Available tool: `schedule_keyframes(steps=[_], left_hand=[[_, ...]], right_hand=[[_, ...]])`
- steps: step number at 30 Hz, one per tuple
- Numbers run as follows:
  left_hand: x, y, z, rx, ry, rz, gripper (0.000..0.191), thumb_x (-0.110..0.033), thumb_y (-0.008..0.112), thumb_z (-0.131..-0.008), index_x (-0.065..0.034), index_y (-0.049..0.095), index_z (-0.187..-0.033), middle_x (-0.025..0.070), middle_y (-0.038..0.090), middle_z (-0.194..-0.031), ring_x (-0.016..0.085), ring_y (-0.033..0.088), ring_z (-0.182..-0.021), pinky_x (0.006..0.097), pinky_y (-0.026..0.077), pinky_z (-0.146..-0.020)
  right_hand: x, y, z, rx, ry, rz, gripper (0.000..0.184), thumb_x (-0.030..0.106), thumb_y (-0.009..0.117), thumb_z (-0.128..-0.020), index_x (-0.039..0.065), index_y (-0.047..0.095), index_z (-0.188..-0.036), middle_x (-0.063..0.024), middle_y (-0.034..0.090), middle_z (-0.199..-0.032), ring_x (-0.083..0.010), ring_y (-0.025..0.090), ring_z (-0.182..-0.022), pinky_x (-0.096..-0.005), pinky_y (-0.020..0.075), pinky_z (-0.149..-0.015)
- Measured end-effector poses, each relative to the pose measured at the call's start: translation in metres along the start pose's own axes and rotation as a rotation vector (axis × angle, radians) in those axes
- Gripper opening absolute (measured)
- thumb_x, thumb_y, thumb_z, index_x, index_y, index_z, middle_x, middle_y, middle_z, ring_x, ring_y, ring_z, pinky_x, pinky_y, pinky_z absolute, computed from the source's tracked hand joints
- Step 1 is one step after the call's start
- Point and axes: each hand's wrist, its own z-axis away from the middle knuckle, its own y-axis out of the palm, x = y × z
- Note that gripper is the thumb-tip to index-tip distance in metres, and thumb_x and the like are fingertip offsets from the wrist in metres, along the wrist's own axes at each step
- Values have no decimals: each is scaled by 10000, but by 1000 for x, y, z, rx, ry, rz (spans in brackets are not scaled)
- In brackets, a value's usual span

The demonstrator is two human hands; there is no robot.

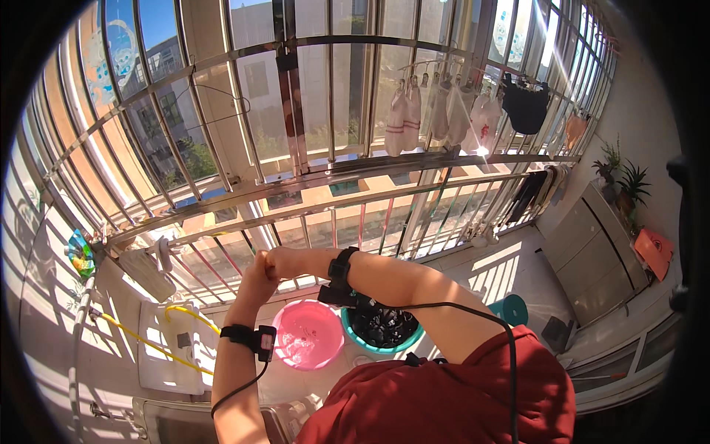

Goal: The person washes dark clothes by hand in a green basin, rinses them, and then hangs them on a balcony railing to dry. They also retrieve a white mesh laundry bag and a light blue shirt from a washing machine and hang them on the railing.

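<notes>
My left hand and my right hand meet in front of me, raised before the window railing. Their fingers are curled closed against each other, and no object shows between them. Below them stands a pink plastic basin with water in it. To its right a teal basin holds dark wet cloth. Black straps with small devices and cables sit on both of my forearms.
A yellow hose crosses a white sink at left. Metal railing bars run across the front. Socks and a dark garment hang from a clip hanger. A grey cabinet with potted plants stands right.
</notes>
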Motion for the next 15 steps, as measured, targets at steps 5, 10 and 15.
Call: schedule_keyframes(steps=[5, 10, 15], left_hand=[[5, -33, 11, 189, -366, 282, 413, -14, 646, -779, -27, 487, -1161, 109, 634, -980, 170, 626, -882, 277, 498, -762], [-24, -85, 18, 63, -342, 46, 350, -69, 619, -816, -15, 542, -1153, 129, 614, -1061, 166, 624, -913, 272, 499, -764], [-101, -151, -1, -123, -153, -98, 264, -120, 603, -864, -35, 582, -1113, 86, 642, -1025, 158, 624, -911, 266, 496, -790]], right_hand=[[-2, -11, -3, 132, -9, 167, 174, 121, 677, -772, 116, 700, -945, -92, 677, -873, -190, 646, -795, -282, 495, -737], [24, -37, -10, 90, -97, -77, 170, 102, 657, -808, 18, 681, -953, -87, 687, -877, -126, 636, -807, -243, 493, -759], [101, -87, -33, 143, -446, -66, 213, 109, 634, -837, 49, 660, -1040, -94, 677, -941, -146, 640, -904, -238, 513, -796]])
